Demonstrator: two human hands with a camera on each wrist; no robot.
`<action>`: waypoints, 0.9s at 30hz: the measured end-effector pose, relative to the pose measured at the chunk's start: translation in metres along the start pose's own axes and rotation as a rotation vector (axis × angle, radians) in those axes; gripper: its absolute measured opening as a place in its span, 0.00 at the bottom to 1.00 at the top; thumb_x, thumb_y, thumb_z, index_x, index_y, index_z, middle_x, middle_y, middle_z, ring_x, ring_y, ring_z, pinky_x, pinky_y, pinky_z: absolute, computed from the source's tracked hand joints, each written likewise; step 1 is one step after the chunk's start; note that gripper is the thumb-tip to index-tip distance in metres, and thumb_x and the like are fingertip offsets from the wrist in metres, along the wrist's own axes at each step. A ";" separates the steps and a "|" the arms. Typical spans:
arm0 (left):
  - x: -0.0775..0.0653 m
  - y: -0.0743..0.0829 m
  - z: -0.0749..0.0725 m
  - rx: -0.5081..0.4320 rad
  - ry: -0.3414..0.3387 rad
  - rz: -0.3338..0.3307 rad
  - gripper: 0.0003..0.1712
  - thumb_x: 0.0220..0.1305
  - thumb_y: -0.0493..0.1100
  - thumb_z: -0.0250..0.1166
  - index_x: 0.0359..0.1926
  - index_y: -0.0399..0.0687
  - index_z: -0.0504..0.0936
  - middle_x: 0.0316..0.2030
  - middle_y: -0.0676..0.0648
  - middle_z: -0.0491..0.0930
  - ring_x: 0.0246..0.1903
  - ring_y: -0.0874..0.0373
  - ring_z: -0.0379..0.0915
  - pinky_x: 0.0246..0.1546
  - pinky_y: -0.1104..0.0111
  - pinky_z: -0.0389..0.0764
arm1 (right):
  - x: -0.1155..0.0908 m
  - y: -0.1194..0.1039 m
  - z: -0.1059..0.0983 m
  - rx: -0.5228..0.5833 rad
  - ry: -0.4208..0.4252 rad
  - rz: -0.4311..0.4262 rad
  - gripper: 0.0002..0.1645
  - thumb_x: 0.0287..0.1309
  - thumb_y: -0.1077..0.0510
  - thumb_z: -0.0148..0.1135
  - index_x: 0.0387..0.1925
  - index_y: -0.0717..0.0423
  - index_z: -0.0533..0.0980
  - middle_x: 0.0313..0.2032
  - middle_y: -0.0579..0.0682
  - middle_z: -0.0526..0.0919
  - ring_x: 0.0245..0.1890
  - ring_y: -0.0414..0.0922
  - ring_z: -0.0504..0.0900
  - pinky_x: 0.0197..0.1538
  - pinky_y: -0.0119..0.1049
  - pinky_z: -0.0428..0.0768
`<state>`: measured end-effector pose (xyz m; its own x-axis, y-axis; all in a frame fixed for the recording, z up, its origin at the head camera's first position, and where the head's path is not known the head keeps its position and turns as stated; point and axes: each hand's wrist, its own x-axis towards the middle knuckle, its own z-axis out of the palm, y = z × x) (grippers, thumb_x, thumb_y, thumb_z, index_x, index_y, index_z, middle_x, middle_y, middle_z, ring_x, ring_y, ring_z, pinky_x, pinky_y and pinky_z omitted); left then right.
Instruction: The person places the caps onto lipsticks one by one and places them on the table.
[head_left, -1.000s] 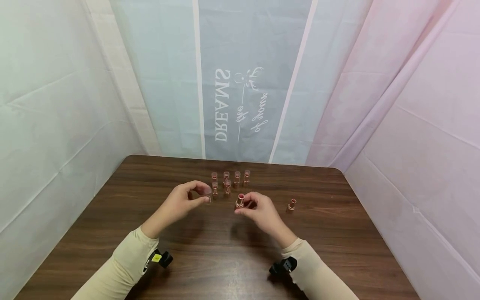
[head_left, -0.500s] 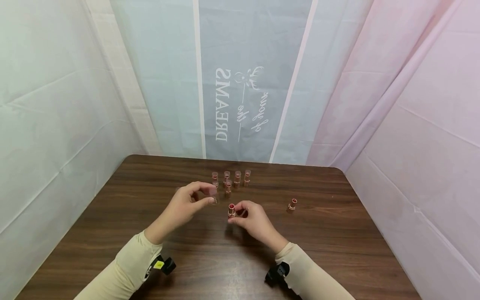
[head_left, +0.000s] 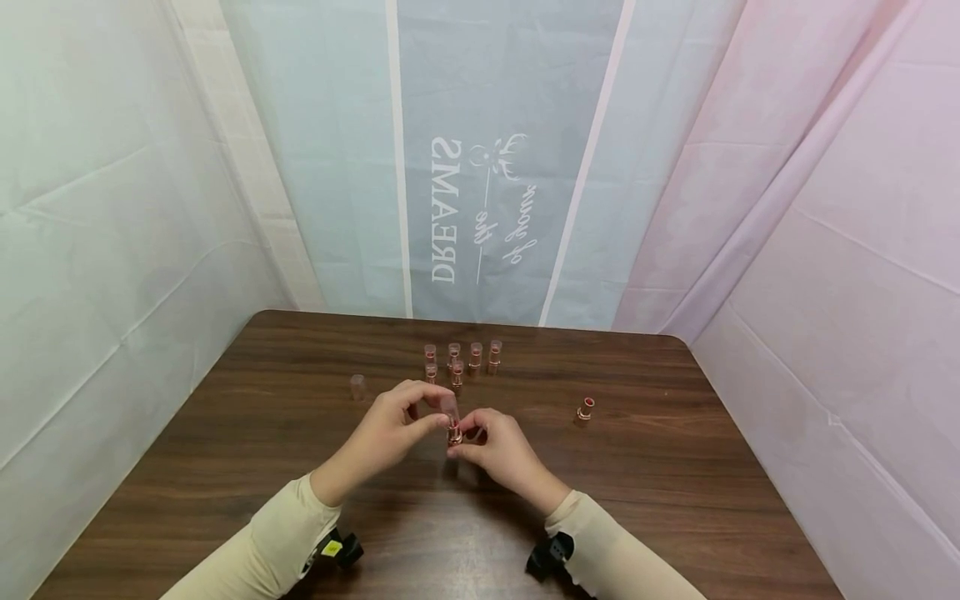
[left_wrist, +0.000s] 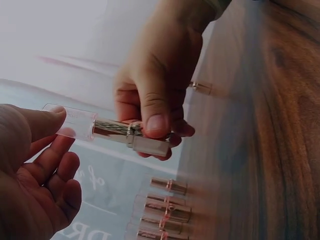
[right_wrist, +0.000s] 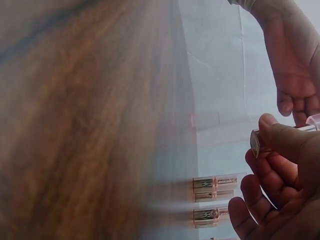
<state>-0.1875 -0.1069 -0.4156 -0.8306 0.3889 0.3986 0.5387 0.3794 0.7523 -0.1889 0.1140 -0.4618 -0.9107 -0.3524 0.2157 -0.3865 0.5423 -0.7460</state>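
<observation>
In the head view my left hand (head_left: pixel 393 423) pinches a clear pinkish cap (left_wrist: pixel 77 121) between thumb and fingers. My right hand (head_left: pixel 501 452) holds a lipstick (left_wrist: pixel 147 144) upright by its shiny base, just above the table. The cap's mouth meets the top of the lipstick's metal tube in the left wrist view; most of the tube still shows below it. From the right wrist, the square bottom of the base shows beyond my thumb, and the cap is cut off at the frame's edge.
Several capped lipsticks (head_left: pixel 476 357) stand in two rows at the back of the wooden table (head_left: pixel 660 500). An uncapped lipstick (head_left: pixel 586 408) stands to the right. Another clear cap (head_left: pixel 357 387) stands left of the rows. Fabric curtains (head_left: pixel 337 167) surround the table's far sides.
My right hand has moved left and nearer with the lipstick. My left hand has come right, bringing the cap over the lipstick's top. The standing cap at left has come into sight.
</observation>
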 end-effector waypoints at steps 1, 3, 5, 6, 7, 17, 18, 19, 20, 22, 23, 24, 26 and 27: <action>0.000 0.000 0.001 0.007 -0.007 0.003 0.16 0.64 0.44 0.73 0.53 0.59 0.85 0.43 0.57 0.82 0.31 0.58 0.72 0.32 0.69 0.75 | 0.000 0.000 0.000 0.001 -0.001 -0.002 0.14 0.50 0.51 0.81 0.36 0.47 0.84 0.35 0.43 0.83 0.35 0.45 0.81 0.37 0.31 0.77; -0.001 0.000 0.002 0.020 -0.019 0.012 0.16 0.64 0.44 0.73 0.53 0.59 0.85 0.44 0.57 0.82 0.32 0.59 0.72 0.33 0.69 0.76 | -0.001 -0.001 0.000 0.004 -0.001 -0.006 0.14 0.50 0.51 0.82 0.35 0.47 0.83 0.34 0.42 0.82 0.35 0.45 0.81 0.37 0.31 0.77; -0.001 0.001 0.003 0.027 -0.029 0.012 0.16 0.64 0.45 0.73 0.53 0.59 0.85 0.44 0.58 0.82 0.33 0.60 0.72 0.34 0.69 0.76 | -0.001 -0.002 0.000 0.009 0.001 -0.007 0.14 0.50 0.52 0.82 0.35 0.47 0.83 0.34 0.41 0.82 0.35 0.46 0.81 0.37 0.31 0.77; -0.001 0.001 0.003 0.030 -0.032 0.010 0.16 0.64 0.44 0.73 0.52 0.59 0.85 0.44 0.58 0.82 0.34 0.61 0.71 0.35 0.68 0.77 | -0.001 -0.003 0.000 0.011 0.001 -0.008 0.14 0.50 0.52 0.82 0.35 0.47 0.83 0.34 0.41 0.82 0.36 0.46 0.81 0.37 0.31 0.77; -0.001 0.001 0.004 0.034 -0.034 0.004 0.16 0.64 0.45 0.73 0.52 0.59 0.85 0.44 0.58 0.82 0.33 0.61 0.71 0.35 0.68 0.77 | -0.002 -0.003 0.000 0.013 0.002 -0.010 0.13 0.50 0.52 0.82 0.35 0.47 0.83 0.34 0.41 0.82 0.36 0.46 0.81 0.38 0.31 0.77; -0.002 0.001 0.006 0.063 -0.060 -0.027 0.15 0.63 0.45 0.74 0.51 0.60 0.86 0.43 0.59 0.81 0.41 0.63 0.74 0.37 0.68 0.75 | -0.002 -0.007 -0.003 0.015 0.017 -0.022 0.13 0.50 0.53 0.82 0.35 0.46 0.83 0.35 0.40 0.82 0.38 0.44 0.82 0.41 0.33 0.81; -0.002 0.000 0.007 0.064 -0.061 -0.023 0.15 0.64 0.45 0.74 0.51 0.60 0.86 0.43 0.59 0.81 0.41 0.63 0.74 0.37 0.68 0.75 | -0.001 -0.007 -0.003 0.010 0.022 -0.026 0.13 0.50 0.52 0.82 0.35 0.46 0.83 0.35 0.40 0.82 0.38 0.44 0.82 0.41 0.33 0.81; -0.002 0.000 0.007 0.066 -0.062 -0.021 0.15 0.64 0.45 0.74 0.51 0.60 0.86 0.43 0.59 0.81 0.41 0.64 0.73 0.37 0.68 0.75 | -0.001 -0.007 -0.003 0.008 0.024 -0.028 0.13 0.50 0.52 0.82 0.35 0.46 0.83 0.35 0.41 0.82 0.39 0.45 0.82 0.41 0.32 0.81; -0.002 0.000 0.007 0.066 -0.062 -0.019 0.15 0.64 0.44 0.74 0.51 0.60 0.86 0.43 0.59 0.81 0.41 0.64 0.73 0.37 0.68 0.75 | -0.001 -0.007 -0.004 0.007 0.027 -0.029 0.14 0.50 0.52 0.82 0.35 0.46 0.83 0.35 0.41 0.82 0.39 0.45 0.82 0.41 0.32 0.80; -0.002 -0.001 0.007 0.067 -0.060 -0.015 0.15 0.64 0.44 0.74 0.51 0.60 0.85 0.43 0.59 0.81 0.42 0.64 0.74 0.37 0.68 0.75 | -0.001 -0.006 -0.004 0.004 0.028 -0.030 0.14 0.50 0.52 0.82 0.35 0.46 0.83 0.35 0.41 0.82 0.39 0.46 0.82 0.41 0.32 0.80; -0.002 -0.001 0.007 0.067 -0.059 -0.013 0.15 0.64 0.44 0.73 0.51 0.60 0.85 0.43 0.59 0.81 0.42 0.64 0.74 0.37 0.68 0.75 | -0.001 -0.006 -0.003 0.004 0.029 -0.029 0.14 0.50 0.52 0.82 0.35 0.46 0.83 0.35 0.41 0.82 0.39 0.45 0.82 0.41 0.32 0.80; -0.002 -0.001 0.007 0.068 -0.058 -0.014 0.14 0.64 0.44 0.74 0.51 0.61 0.85 0.43 0.59 0.81 0.42 0.64 0.74 0.37 0.68 0.75 | -0.001 -0.006 -0.003 0.005 0.029 -0.030 0.14 0.50 0.52 0.81 0.35 0.46 0.83 0.35 0.41 0.82 0.39 0.45 0.82 0.41 0.32 0.80; -0.002 -0.001 0.008 0.072 -0.058 -0.013 0.14 0.64 0.45 0.73 0.50 0.61 0.85 0.42 0.59 0.81 0.42 0.64 0.74 0.37 0.69 0.75 | -0.001 -0.007 -0.003 0.005 0.032 -0.033 0.14 0.50 0.52 0.81 0.35 0.46 0.83 0.35 0.41 0.82 0.39 0.45 0.82 0.41 0.32 0.80; -0.002 -0.002 0.008 0.075 -0.059 -0.011 0.14 0.64 0.45 0.73 0.50 0.61 0.85 0.42 0.59 0.81 0.42 0.64 0.74 0.37 0.69 0.75 | -0.002 -0.007 -0.003 0.004 0.032 -0.035 0.14 0.50 0.52 0.81 0.35 0.46 0.83 0.35 0.40 0.82 0.39 0.45 0.82 0.41 0.32 0.81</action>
<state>-0.1856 -0.1018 -0.4216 -0.8280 0.4323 0.3570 0.5403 0.4452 0.7140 -0.1853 0.1132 -0.4550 -0.9010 -0.3460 0.2617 -0.4174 0.5267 -0.7405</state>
